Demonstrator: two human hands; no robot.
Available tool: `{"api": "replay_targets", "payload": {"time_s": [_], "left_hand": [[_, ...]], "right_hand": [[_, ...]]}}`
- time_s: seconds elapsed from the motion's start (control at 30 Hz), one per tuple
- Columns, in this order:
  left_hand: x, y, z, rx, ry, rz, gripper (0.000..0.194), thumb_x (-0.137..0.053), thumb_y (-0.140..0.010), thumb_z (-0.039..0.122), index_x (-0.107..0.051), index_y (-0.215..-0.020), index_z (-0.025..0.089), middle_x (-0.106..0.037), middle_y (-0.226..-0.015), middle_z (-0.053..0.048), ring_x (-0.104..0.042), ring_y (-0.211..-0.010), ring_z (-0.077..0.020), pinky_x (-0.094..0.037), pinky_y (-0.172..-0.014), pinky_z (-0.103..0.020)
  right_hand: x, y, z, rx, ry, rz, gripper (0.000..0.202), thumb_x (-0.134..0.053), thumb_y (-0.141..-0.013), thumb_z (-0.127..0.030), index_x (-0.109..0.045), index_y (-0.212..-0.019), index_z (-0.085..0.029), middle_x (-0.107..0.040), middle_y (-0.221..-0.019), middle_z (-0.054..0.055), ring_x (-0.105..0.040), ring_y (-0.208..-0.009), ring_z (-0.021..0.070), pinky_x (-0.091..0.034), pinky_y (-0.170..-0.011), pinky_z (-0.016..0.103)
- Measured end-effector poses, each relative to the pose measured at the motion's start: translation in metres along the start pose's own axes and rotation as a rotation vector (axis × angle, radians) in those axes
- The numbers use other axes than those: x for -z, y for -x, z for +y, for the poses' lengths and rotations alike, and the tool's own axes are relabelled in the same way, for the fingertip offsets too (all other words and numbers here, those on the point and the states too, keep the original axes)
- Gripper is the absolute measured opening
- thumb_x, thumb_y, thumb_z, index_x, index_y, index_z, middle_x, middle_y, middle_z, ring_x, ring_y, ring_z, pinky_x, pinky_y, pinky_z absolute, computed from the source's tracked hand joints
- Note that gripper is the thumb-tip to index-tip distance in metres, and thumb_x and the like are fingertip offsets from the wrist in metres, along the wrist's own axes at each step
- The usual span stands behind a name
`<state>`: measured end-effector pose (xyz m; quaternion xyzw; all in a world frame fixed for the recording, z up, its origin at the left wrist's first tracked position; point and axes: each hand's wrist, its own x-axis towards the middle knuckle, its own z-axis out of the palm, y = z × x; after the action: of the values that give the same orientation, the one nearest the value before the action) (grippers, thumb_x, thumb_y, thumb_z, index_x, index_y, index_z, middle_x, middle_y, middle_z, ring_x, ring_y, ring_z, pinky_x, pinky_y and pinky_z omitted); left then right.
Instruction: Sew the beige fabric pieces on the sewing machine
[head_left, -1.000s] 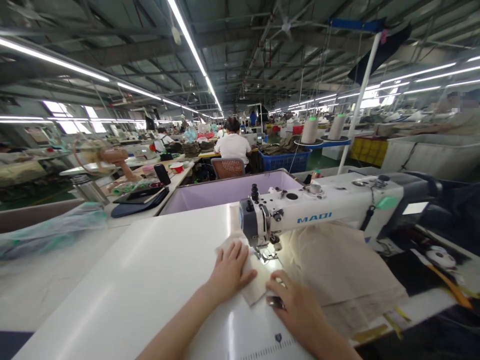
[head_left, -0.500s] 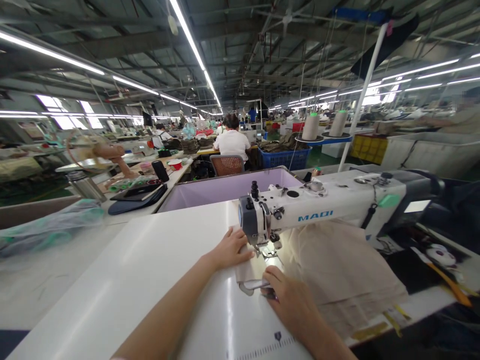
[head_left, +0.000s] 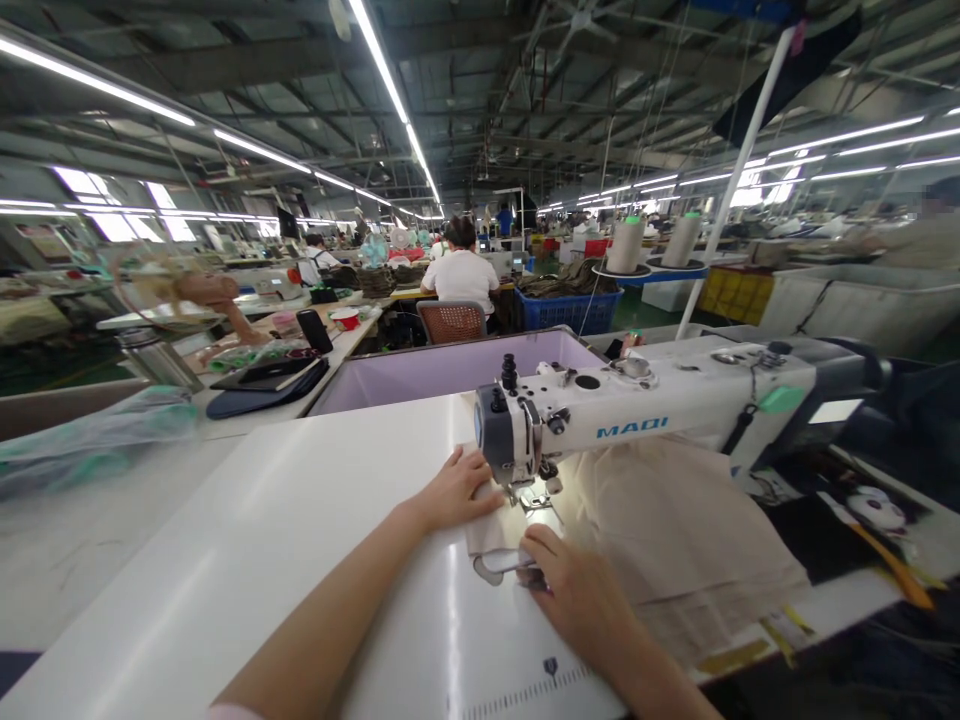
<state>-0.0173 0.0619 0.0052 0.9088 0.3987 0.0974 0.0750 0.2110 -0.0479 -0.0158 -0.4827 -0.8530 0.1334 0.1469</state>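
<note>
Under the head of a white sewing machine (head_left: pixel 705 405), beige fabric (head_left: pixel 667 540) lies bunched to the right of the needle, its narrow front part reaching left past the presser foot (head_left: pixel 535 502). My left hand (head_left: pixel 459 490) rests flat on the fabric just left of the foot, fingers stretched out. In front of the foot, my right hand (head_left: pixel 577 590) has its fingers curled on the fabric's near edge. A small dark, shiny object (head_left: pixel 534 578) shows beneath those fingers; its kind is hidden. A pale curved flap (head_left: pixel 487 570) sticks out at the fabric's front.
A lilac-lined bin (head_left: pixel 450 365) stands behind the white tabletop (head_left: pixel 300 510). Two thread cones (head_left: pixel 625 245) stand at the back right. On the left table are a phone (head_left: pixel 313 330) and a metal flask (head_left: pixel 157 358). A person in white (head_left: pixel 460 275) sits ahead.
The camera view has shifted slightly. Both hands keep nearly the same places beside the presser foot, and any movement of the fabric is too small to make out.
</note>
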Motion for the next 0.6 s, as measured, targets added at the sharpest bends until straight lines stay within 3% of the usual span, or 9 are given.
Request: {"api": "replay_targets", "payload": {"time_s": [0.13,0.27,0.37,0.43,0.5,0.6], "left_hand": [[0.004,-0.002,0.01,0.032,-0.046,0.014,0.028,-0.058,-0.095,0.043,-0.067,-0.115,0.025,-0.065,-0.12,-0.006,-0.055,-0.119,-0.029,-0.034,-0.113,-0.05],[-0.005,0.014,0.048,0.118,-0.097,0.064,0.019,-0.049,-0.099,0.024,-0.067,-0.097,0.017,-0.066,-0.102,-0.011,-0.061,-0.106,-0.0296,-0.047,-0.099,-0.049],[-0.017,0.038,0.079,0.088,-0.077,0.042,0.015,-0.051,-0.095,0.016,-0.064,-0.101,0.018,-0.066,-0.106,-0.009,-0.063,-0.1,-0.0253,-0.055,-0.089,-0.039],[-0.02,0.052,0.092,0.01,-0.031,0.062,0.022,-0.047,-0.097,0.017,-0.061,-0.114,0.019,-0.064,-0.118,-0.01,-0.06,-0.113,-0.0262,-0.054,-0.096,-0.039],[-0.019,0.058,0.096,-0.044,0.021,0.077,0.027,-0.046,-0.099,0.018,-0.057,-0.123,0.021,-0.062,-0.124,-0.01,-0.056,-0.121,-0.0273,-0.051,-0.102,-0.042],[-0.014,0.057,0.091,-0.065,0.053,0.05,0.025,-0.048,-0.097,0.018,-0.058,-0.12,0.022,-0.064,-0.12,-0.009,-0.058,-0.118,-0.0273,-0.052,-0.101,-0.043]], "right_hand": [[0.0,-0.003,0.002,0.003,0.017,-0.007,0.021,-0.056,-0.091,-0.013,-0.064,-0.108,-0.022,-0.066,-0.12,0.001,-0.068,-0.092,0.0192,-0.047,-0.07,0.027],[0.004,0.0,0.0,-0.008,0.041,-0.031,0.022,-0.057,-0.09,-0.014,-0.064,-0.11,-0.022,-0.065,-0.122,0.003,-0.068,-0.091,0.0197,-0.048,-0.07,0.027],[0.006,0.004,-0.002,-0.027,0.042,-0.04,0.028,-0.057,-0.089,-0.013,-0.063,-0.115,-0.021,-0.065,-0.121,0.004,-0.069,-0.089,0.02,-0.049,-0.069,0.028],[0.007,0.006,-0.003,-0.032,0.022,-0.034,0.033,-0.056,-0.09,-0.012,-0.062,-0.12,-0.022,-0.064,-0.121,0.005,-0.069,-0.09,0.0203,-0.049,-0.069,0.028],[0.007,0.005,-0.003,-0.038,0.008,-0.027,0.036,-0.056,-0.09,-0.013,-0.061,-0.123,-0.023,-0.063,-0.121,0.004,-0.07,-0.09,0.0204,-0.05,-0.068,0.028],[0.008,0.001,-0.001,-0.046,0.009,-0.024,0.032,-0.056,-0.09,-0.013,-0.063,-0.119,-0.024,-0.063,-0.118,0.004,-0.07,-0.088,0.0205,-0.05,-0.068,0.028]]}}
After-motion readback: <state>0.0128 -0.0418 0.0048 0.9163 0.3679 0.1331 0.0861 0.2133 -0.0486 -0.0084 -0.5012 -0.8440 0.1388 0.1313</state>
